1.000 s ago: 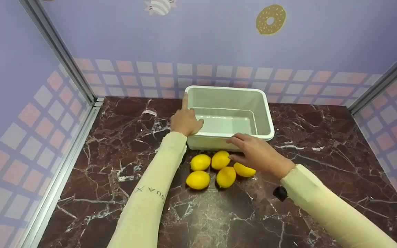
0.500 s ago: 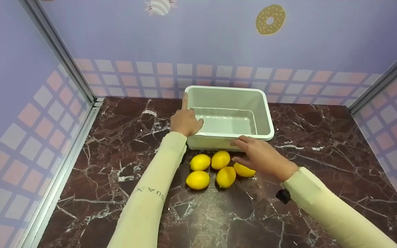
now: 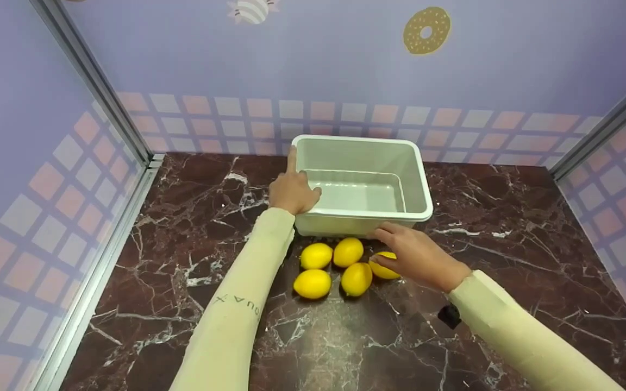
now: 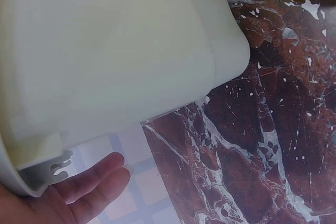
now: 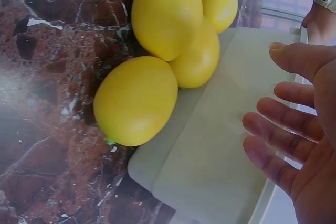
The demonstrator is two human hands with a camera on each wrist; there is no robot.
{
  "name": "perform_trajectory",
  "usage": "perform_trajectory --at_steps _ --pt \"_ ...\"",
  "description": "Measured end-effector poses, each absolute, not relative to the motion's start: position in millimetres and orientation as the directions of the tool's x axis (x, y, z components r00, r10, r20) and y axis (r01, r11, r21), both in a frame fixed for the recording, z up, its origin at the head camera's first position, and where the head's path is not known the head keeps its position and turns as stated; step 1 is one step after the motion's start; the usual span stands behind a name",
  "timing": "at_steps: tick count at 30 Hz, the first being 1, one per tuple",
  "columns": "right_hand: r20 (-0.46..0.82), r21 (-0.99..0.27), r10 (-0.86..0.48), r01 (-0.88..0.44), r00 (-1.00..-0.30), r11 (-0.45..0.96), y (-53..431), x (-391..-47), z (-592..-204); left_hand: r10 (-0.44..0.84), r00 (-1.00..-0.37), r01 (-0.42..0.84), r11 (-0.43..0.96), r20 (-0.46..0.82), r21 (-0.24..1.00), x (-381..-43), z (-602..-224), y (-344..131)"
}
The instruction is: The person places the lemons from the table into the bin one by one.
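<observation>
A white rectangular plastic bin (image 3: 364,225) stands at the back of the counter. My left hand (image 3: 291,193) holds its left rim near the front corner. One finger lies straight along the rim and the thumb is over the inside; other fingers (image 4: 102,192) hang outside below the rim. Several yellow lemons (image 3: 313,284) lie in a cluster before the bin. My right hand (image 3: 419,255) hovers by the bin's front wall, fingers spread and loosely bent, holding nothing. It partly covers the rightmost lemon (image 5: 136,100) in the head view; the right wrist view shows a gap between them.
The dark red marbled counter (image 3: 182,304) spreads to both sides and in front. A purple wall (image 3: 335,65) with pink and white squares rises close behind the bin. Side panels with metal frame strips (image 3: 95,81) bound the left and right.
My right hand has drawn back slightly to the right and toward me, uncovering more of the rightmost lemon and the bin's front wall. The left hand, bin and lemons have stayed in place.
</observation>
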State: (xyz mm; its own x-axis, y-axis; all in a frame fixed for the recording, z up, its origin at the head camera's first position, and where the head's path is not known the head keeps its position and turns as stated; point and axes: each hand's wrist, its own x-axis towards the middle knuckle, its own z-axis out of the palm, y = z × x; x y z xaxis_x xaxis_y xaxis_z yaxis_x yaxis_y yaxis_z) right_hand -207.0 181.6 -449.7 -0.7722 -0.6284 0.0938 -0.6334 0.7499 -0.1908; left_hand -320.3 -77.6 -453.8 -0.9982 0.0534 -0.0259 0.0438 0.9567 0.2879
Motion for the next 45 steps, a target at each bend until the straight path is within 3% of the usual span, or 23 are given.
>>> perform_trajectory --at_steps 12,45 --pt "0.123 -0.205 -0.649 -0.659 -0.751 0.724 186.2 -207.3 -466.8 0.049 -0.999 0.041 0.954 -0.019 0.298 -320.5 -455.7 -77.8" --pt "0.035 -0.224 -0.593 -0.585 -0.804 0.78 201.6 -205.8 -494.8 0.044 -0.999 0.037 0.956 -0.018 0.291 -320.5 -454.7 -77.0"
